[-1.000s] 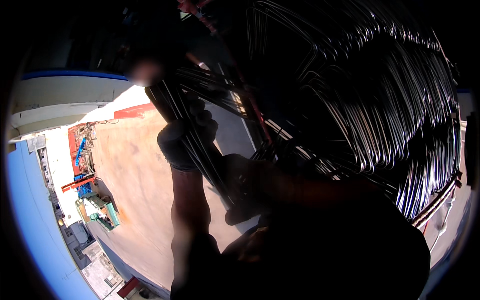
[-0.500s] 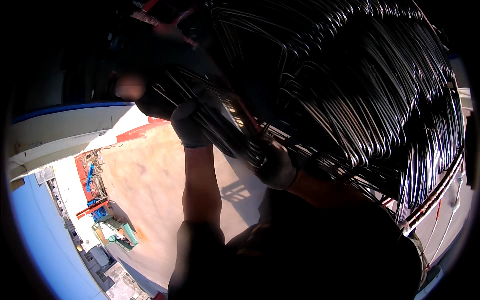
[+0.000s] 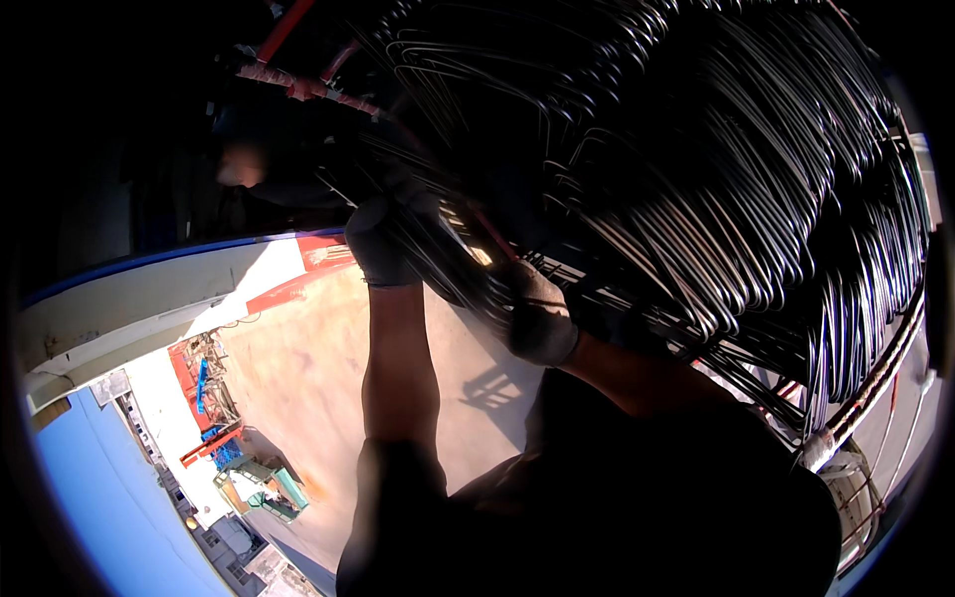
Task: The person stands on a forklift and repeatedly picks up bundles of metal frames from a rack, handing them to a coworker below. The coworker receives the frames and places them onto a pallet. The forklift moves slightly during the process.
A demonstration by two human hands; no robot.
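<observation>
My left hand (image 3: pixel 382 245), in a grey glove, is closed round one end of a bundle of bent steel rods (image 3: pixel 444 261). At the bundle's lower right end, my gloved right hand (image 3: pixel 544 316) is closed round it too; its fingers are partly in dark shadow. The bundle slants between both hands, and its far end is lost in the dark. Right beside it rises a large stack of bent steel rods (image 3: pixel 686 229) with rounded corners, packed in rows.
A red frame bar (image 3: pixel 308 88) crosses the upper left, near another person (image 3: pixel 244 167) in shadow. A wrapped rail (image 3: pixel 865 393) edges the stack at right. Below lie a sunlit concrete floor (image 3: pixel 308 348), a blue-edged pale beam (image 3: pixel 149 284) and a green metal cart (image 3: pixel 284 493).
Both hands keep hold of the rod bundle, and the right hand has shifted slightly. The view has turned a little, so the floor and cart sit further right and lower.
</observation>
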